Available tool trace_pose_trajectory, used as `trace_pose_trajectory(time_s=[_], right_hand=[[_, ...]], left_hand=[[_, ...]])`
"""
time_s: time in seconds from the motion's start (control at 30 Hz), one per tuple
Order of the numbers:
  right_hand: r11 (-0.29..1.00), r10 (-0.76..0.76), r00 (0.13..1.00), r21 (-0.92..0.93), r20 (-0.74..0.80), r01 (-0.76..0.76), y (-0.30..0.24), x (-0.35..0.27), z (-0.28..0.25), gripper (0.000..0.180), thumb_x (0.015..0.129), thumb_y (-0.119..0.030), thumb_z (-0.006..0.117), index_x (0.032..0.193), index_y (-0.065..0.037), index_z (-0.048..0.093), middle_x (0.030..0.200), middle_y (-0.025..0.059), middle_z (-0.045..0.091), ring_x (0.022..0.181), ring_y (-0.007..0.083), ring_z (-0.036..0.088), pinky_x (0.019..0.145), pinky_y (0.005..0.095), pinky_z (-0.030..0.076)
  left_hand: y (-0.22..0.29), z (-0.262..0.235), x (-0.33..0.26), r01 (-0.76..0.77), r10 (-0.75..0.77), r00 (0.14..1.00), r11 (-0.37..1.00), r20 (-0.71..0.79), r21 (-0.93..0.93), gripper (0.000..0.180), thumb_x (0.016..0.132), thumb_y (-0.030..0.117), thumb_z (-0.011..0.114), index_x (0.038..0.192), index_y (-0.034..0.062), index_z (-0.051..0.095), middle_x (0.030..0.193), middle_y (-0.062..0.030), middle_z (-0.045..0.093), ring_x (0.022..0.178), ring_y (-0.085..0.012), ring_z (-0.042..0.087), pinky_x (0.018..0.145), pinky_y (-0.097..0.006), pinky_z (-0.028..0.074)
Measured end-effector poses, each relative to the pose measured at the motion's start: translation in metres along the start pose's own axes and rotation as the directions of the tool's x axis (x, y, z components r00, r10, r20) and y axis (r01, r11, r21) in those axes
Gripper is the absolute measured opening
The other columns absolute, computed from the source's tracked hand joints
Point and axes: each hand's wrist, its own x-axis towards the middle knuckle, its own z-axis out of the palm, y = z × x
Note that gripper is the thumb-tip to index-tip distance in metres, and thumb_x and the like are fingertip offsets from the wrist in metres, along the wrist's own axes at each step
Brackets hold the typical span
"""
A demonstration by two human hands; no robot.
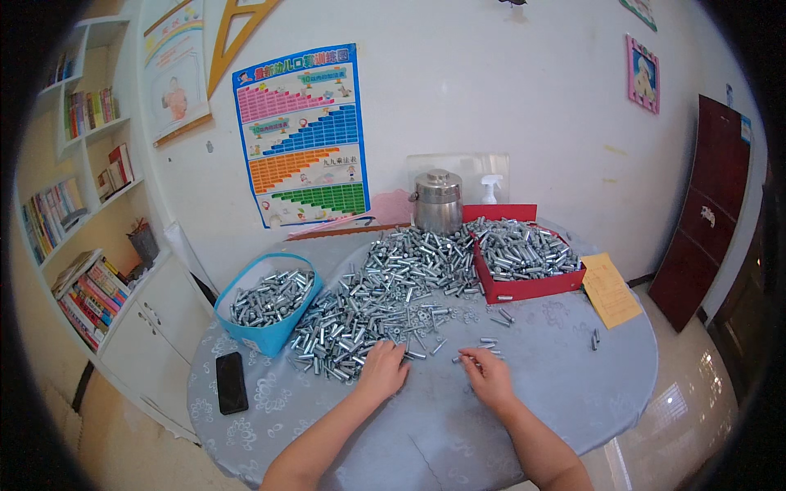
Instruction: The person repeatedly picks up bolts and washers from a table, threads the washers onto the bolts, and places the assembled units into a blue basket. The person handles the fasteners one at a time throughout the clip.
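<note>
Left hand curled, digging into near edge of big heap of shiny silver metal bolts to grab some. Right hand right of heap, fingers pinching small bolt.

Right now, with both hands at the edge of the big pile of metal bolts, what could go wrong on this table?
1. The loose bolt pile spreads wide over the round table; the left hand digging in could roll pieces away.
2. A stray bolt lies alone toward the right edge and might drop to the floor.
3. The red box is heaped above its rim, so a bump may spill it.
</note>
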Motion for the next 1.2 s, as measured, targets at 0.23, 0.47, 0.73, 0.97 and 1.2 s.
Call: trace_pose_trajectory(time_s=[0.23,0.47,0.73,0.97,1.2], right_hand=[[0.998,-0.051,0.999,-0.023,0.009,0.051,-0.010,0.000,-0.004,0.015,0.083,-0.013,0.056,0.095,-0.006,0.061,0.087,0.0112,0.061,0.072,0.0241,0.061,0.061,0.0300,0.049],[0.991,-0.102,0.991,-0.082,0.084,0.109,0.003,-0.002,0.003,0.014,0.081,-0.011,0.056,0.093,-0.007,0.062,0.084,0.0095,0.061,0.069,0.0225,0.058,0.061,0.0301,0.046],[0.988,-0.068,0.971,-0.119,0.231,0.097,-0.001,-0.009,0.007,0.015,0.081,-0.012,0.054,0.094,-0.007,0.061,0.090,0.0100,0.060,0.084,0.0271,0.059,0.072,0.0348,0.047],[1.000,0.014,0.982,-0.029,0.186,-0.008,-0.018,-0.008,0.002,0.026,0.081,-0.017,0.058,0.105,-0.008,0.055,0.089,0.0101,0.060,0.076,0.0236,0.060,0.067,0.0316,0.048],[0.998,-0.052,0.969,0.057,0.240,0.040,-0.017,-0.010,0.005,0.025,0.079,-0.017,0.063,0.100,-0.006,0.057,0.085,0.0093,0.059,0.071,0.0207,0.060,0.063,0.0296,0.048]], left_hand=[[-0.011,0.019,0.022,-0.233,0.229,0.957,0.972,0.176,0.000,0.015,0.063,-0.001,0.055,0.078,0.0016,0.055,0.083,-0.0119,0.052,0.086,-0.0295,0.049,0.074,-0.038,0.042],[-0.014,0.017,0.031,-0.329,0.313,0.904,0.944,0.293,0.005,0.012,0.064,0.000,0.054,0.076,0.0026,0.055,0.083,-0.0107,0.052,0.086,-0.0284,0.049,0.073,-0.038,0.042],[-0.013,0.017,0.034,-0.452,0.420,0.869,0.889,0.263,0.073,0.009,0.061,0.004,0.060,0.069,0.0033,0.056,0.081,-0.0091,0.052,0.084,-0.0273,0.049,0.070,-0.036,0.042],[0.008,-0.001,0.036,-0.415,0.421,0.884,0.907,0.202,-0.073,0.012,0.060,0.008,0.063,0.068,0.0032,0.056,0.078,-0.0096,0.052,0.081,-0.0268,0.051,0.069,-0.036,0.042],[0.042,-0.001,0.014,-0.350,0.371,0.926,0.911,0.064,-0.216,0.020,0.063,0.011,0.064,0.080,0.0036,0.055,0.076,-0.0102,0.054,0.077,-0.0282,0.052,0.066,-0.037,0.042]])
